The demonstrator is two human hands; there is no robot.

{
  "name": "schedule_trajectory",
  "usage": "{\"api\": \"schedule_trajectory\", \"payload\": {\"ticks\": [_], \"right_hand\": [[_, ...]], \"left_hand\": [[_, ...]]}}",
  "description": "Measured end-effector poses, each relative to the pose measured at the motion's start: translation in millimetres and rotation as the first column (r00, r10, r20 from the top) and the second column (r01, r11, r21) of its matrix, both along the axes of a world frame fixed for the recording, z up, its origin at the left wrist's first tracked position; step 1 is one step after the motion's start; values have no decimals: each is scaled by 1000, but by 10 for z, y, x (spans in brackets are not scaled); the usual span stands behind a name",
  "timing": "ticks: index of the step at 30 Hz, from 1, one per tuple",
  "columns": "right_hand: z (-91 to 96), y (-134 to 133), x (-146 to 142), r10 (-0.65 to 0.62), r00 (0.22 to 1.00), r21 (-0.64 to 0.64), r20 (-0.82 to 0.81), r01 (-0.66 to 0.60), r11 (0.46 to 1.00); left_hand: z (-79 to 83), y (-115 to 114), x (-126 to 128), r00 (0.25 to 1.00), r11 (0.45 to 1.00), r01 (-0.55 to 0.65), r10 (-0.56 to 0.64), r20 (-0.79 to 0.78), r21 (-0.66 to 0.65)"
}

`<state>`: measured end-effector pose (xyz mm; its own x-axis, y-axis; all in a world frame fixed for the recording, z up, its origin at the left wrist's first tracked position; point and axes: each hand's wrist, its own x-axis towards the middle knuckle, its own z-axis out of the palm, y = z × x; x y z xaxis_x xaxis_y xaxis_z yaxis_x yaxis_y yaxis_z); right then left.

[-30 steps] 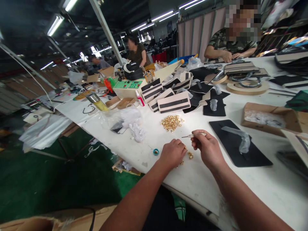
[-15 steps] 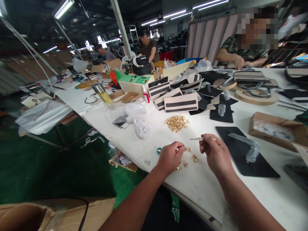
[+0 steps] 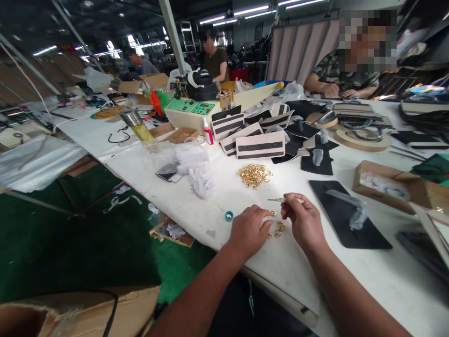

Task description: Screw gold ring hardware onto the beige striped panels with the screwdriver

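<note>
My right hand is closed around a thin tool with a pale handle; its narrow metal tip points left, and I cannot make out the tip's shape. Facing it, my left hand is low over the table, thumb and forefinger apart. A small gold metal fitting lies by the left forefinger's tip. Several more gold fittings lie between the hands, some partly behind the left thumb. Farther back is a heap of gold fittings.
A teal ring is left of my left hand. On the right are a black panel and a cardboard box. Behind the heap stand beige panels with black strips, a red-and-white bottle and a machine. A person works across the table.
My left thumb and forefinger have parted from the fitting they were at. The view has shifted slightly to the right. The right hand still holds the tool.
</note>
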<state>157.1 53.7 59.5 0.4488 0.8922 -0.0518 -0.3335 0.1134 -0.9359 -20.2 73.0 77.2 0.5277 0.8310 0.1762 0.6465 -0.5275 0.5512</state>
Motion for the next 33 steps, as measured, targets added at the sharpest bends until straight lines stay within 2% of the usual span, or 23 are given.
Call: {"api": "schedule_trajectory", "payload": {"ticks": [4,7,11,14,15,17,18,20,22,25,27,31,33], "right_hand": [[25,33,55,-53,998,39,-30,55,998],[41,41,87,-54,997,31,-49,56,998],[63,45,122,-32,998,26,-54,34,999],[82,35,132,-16,998,20,-57,17,1000],[88,24,130,-11,998,17,-56,12,1000],[102,-10,114,7,1000,7,-24,-7,1000],[109,-34,98,29,999,-2,19,-29,1000],[125,-88,42,103,983,-43,149,-98,994],[139,-136,-50,204,940,-112,274,-180,977],[146,-163,-244,354,866,-211,353,-296,932],[136,-140,-384,421,822,-242,384,-351,905],[81,-13,-600,470,746,-245,472,-402,882],[42,56,-659,478,692,-239,541,-419,876]], "left_hand": [[46,181,140,965,1000,22,-18,-261,11],[39,310,233,950,999,45,-49,-310,-19],[18,368,310,958,998,38,-48,-281,-39],[22,297,271,972,999,6,-17,-236,-49],[27,249,227,983,997,-20,5,-185,-77],[34,115,93,996,978,-85,90,18,-192],[34,32,8,976,957,-112,156,149,-268],[20,-155,-176,874,902,-142,308,376,-407],[-6,-341,-345,764,848,-147,424,487,-509],[-39,-545,-515,639,761,-83,536,552,-643],[-42,-607,-571,590,719,-41,578,564,-694],[-21,-615,-602,523,676,47,611,595,-735],[-15,-612,-599,461,650,111,637,619,-752]]}}
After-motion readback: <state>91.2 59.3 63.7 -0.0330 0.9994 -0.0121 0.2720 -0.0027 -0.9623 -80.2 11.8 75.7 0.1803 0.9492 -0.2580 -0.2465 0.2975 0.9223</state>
